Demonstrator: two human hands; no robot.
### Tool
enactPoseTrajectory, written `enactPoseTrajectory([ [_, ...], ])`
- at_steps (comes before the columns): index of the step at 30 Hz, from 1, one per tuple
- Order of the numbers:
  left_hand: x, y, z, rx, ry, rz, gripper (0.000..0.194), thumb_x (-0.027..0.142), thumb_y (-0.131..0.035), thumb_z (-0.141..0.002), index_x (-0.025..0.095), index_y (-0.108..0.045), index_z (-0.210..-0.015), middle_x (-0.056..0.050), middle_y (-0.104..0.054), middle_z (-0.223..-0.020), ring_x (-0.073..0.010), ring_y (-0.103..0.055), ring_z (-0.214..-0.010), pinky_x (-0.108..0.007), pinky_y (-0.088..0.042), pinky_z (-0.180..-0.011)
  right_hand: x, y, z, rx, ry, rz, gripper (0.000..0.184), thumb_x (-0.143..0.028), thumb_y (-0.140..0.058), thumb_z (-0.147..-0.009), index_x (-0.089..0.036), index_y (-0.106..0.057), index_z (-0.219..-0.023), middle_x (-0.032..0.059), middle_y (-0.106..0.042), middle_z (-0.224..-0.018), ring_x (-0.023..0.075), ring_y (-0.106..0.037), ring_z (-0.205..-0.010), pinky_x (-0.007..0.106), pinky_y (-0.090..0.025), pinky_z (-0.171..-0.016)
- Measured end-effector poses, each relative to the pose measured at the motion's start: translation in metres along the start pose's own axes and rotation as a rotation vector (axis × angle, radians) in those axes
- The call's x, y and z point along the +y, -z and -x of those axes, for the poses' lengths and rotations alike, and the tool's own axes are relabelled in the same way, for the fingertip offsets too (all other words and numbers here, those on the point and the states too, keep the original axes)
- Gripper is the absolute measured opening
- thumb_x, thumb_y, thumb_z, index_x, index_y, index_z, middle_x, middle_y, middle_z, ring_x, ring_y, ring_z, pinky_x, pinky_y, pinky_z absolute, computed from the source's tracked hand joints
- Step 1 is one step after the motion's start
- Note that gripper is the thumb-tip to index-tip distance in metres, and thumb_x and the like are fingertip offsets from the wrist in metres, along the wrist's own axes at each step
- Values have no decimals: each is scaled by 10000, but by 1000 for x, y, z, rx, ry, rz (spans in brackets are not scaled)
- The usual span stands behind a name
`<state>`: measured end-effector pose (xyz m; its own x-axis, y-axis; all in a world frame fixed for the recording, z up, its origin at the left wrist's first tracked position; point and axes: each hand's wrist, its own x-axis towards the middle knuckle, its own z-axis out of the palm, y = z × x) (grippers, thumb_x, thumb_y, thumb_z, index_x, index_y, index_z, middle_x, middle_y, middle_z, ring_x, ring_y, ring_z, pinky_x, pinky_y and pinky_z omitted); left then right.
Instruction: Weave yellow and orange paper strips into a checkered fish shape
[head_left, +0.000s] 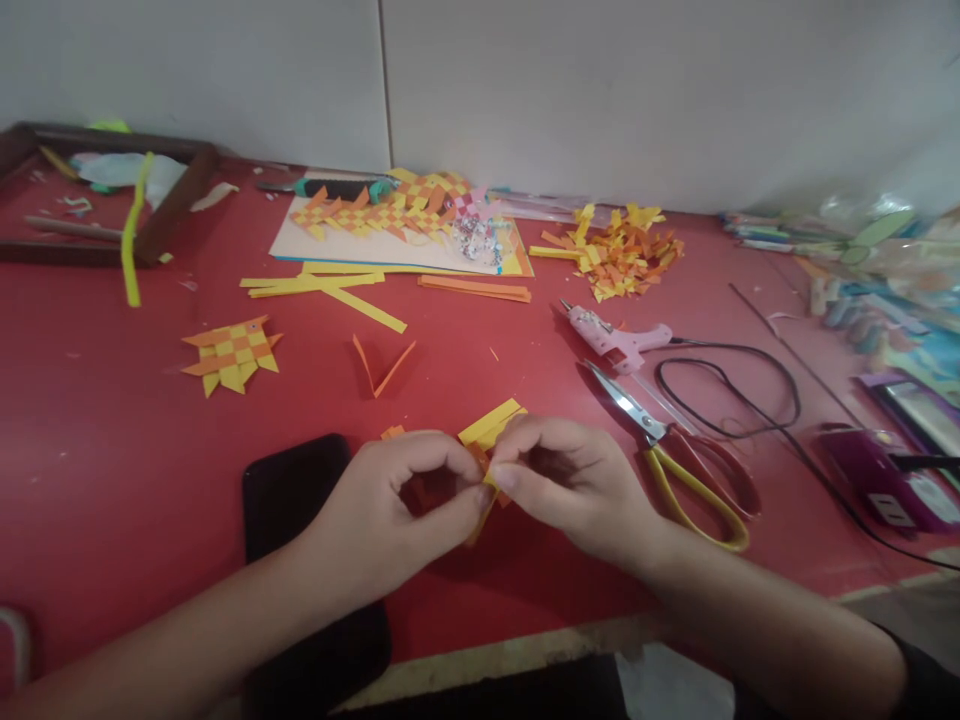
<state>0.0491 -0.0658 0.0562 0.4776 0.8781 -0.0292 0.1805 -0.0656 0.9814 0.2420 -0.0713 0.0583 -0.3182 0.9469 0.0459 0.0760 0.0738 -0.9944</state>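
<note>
My left hand [409, 500] and my right hand [574, 485] meet near the table's front edge, fingertips pinched together. Between them they grip yellow and orange paper strips [491, 425], crossed over each other and partly hidden by my fingers. Beyond my hands lies a folded orange strip [379, 385], bent into a V. To the left is a woven orange and yellow paper fish [234, 355]. A black phone-like slab [289, 495] lies under my left wrist. Scissors [660, 440] with red and yellow handles rest just right of my right hand.
A pink glue gun [619, 338] with a black cord lies beyond the scissors. Paper scraps [630, 255] are heaped behind it. Yellow strips [322, 287] and orange strips [474, 289] lie mid-table. A brown frame [202, 170] stands back left; a purple box [881, 475] sits at right.
</note>
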Motion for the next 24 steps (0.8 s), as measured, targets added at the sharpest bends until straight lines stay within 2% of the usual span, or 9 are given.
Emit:
enactPoseTrajectory([
  [3, -2, 1, -1, 18, 27, 31, 153, 271, -639, -864, 185, -662, -740, 25, -657, -649, -91, -546, -572, -190, -415, -531, 4, -2, 0, 22, -41, -39, 134, -322, -735, -830, -205, -677, -856, -30, -574, -651, 82, -511, -554, 215, -422, -496],
  [5, -4, 2, -1, 29, 58, 81, 171, 308, -651, -875, 189, -671, -754, 25, -667, -665, -87, -547, -581, -186, -412, -534, 6, -3, 0, 34, -31, -82, 153, -314, -754, -817, -205, -685, -900, -26, -570, -696, 79, -529, -584, 210, -438, -515],
  [10, -5, 2, 1, 6, 101, 152, 164, 316, -664, -876, 183, -663, -780, 8, -683, -720, -98, -584, -644, -189, -456, -590, 9, -3, -2, 23, -20, -202, 45, -229, -721, -842, -205, -682, -845, -4, -616, -802, 83, -608, -678, 227, -506, -622],
  [15, -4, 0, 3, 16, 83, 189, 104, 298, -651, -879, 201, -646, -915, 27, -638, -745, -82, -543, -614, -169, -447, -545, 6, 0, -2, -14, -99, -139, 85, -223, -703, -829, -181, -645, -782, -11, -594, -724, 82, -553, -642, 216, -469, -581],
  [20, -2, 0, 4, 35, 90, 108, 80, 252, -649, -864, 188, -665, -819, 29, -646, -706, -70, -552, -592, -154, -444, -537, 4, 0, 0, -75, -134, -9, 86, -144, -671, -787, -166, -622, -720, -26, -571, -664, 66, -505, -593, 192, -429, -539],
  [24, -2, 1, 3, 65, 138, 114, 99, 272, -666, -859, 186, -684, -814, 28, -658, -687, -68, -565, -561, -154, -457, -525, 4, 0, 0, -88, -192, -133, 80, -195, -696, -812, -167, -625, -785, -28, -575, -686, 63, -515, -579, 184, -441, -518],
])
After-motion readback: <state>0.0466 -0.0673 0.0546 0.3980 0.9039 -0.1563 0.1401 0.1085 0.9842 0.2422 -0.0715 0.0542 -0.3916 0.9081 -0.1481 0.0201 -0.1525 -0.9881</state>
